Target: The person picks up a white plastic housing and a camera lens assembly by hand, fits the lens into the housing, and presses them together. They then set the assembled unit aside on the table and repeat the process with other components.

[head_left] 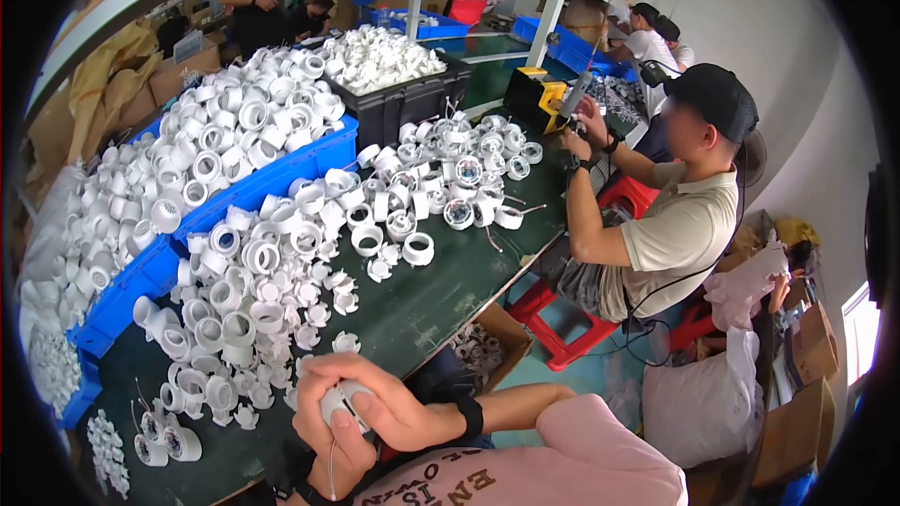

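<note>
Close to my body, at the table's near edge, both hands are closed around one small white plastic housing (pixel 339 400). My right hand (pixel 401 409) wraps it from the right. My left hand (pixel 345 454) grips it from below and the left. A thin pale wire (pixel 331 470) hangs down from it over my left hand. The fingers cover most of the housing. Just beyond my hands lies a heap of white ring-shaped housings (pixel 239 328) and small white clip-like parts (pixel 305 305). A few white units with lenses and wires (pixel 169 439) stand at the near left.
Blue bins (pixel 272 169) piled with white rings line the left side. Behind stands a black crate (pixel 398 105) of small white parts. Clear-domed units (pixel 459 214) lie mid-table. To the right, a co-worker (pixel 689 215) sits on a red stool (pixel 562 328) by a yellow-black fixture (pixel 539 98).
</note>
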Available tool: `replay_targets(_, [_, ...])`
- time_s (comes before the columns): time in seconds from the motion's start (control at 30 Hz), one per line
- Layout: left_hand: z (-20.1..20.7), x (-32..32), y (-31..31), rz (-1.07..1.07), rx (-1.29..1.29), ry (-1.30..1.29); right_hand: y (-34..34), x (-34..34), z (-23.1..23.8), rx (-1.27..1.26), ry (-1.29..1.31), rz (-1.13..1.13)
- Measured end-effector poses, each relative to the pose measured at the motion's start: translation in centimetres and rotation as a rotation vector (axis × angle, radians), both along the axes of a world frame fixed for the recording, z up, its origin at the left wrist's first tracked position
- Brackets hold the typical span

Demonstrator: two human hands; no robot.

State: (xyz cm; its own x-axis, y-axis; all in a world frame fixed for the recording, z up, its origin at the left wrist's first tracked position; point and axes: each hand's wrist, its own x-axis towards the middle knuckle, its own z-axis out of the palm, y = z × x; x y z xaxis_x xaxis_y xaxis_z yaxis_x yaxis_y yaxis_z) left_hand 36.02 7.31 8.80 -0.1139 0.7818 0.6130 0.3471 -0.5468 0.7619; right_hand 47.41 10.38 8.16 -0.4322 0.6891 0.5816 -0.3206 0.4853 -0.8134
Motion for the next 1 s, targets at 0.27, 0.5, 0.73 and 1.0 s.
replay_targets(0.27, [1.2,0.4,2.5,-0.037,0.215,-0.077,1.4,0.9,2.9,0.205,-0.084,-0.268])
replay_targets(0.5, [0.3,-0.2,1.2,-0.014,0.181,-0.066,0.7,0.5,1.9,0.222,-0.124,-0.244])
replay_targets(0.73, [0.3,-0.1,0.6,0.009,0.089,-0.095,1.0,0.1,1.5,0.273,-0.083,-0.230])
replay_targets(1.0, [0.6,-0.1,0.9,-0.026,0.278,0.027,0.2,1.1,2.6,0.201,-0.099,-0.124])
